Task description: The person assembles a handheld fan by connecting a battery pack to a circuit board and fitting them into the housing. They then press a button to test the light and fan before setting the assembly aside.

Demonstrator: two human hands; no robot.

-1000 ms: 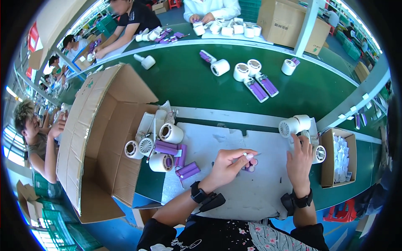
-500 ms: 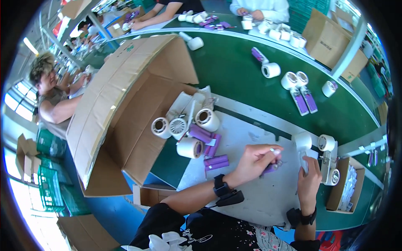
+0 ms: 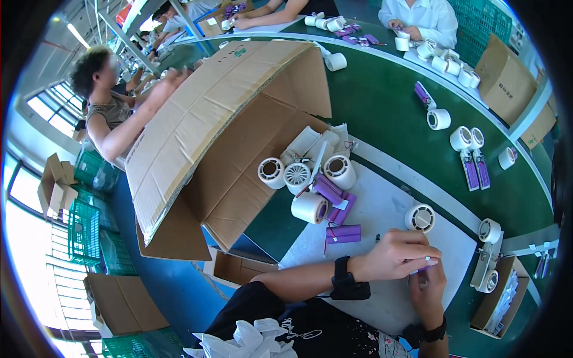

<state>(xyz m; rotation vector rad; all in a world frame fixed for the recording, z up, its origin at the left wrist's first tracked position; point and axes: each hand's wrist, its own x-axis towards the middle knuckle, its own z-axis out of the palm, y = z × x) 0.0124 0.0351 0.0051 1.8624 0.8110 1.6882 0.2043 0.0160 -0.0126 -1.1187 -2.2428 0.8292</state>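
The large box is matt corrugated cardboard with a rough edge, the round white housing looks like smooth plastic, the purple battery packs wear a slick film-like wrap, the green tabletop is smooth (faintly glossy), and the black shirt is soft-looking matt cloth.

From here, daylight glares through tall dark-framed windows beyond a smooth blue floor and long green-topped workbench.

1. The person's left hand is bent, pointing toward three o'clock.
2. Its left forearm reaches in from eight o'clock.
3. The right hand curls at the left's five o'clock.
4. The right forearm rises from six.
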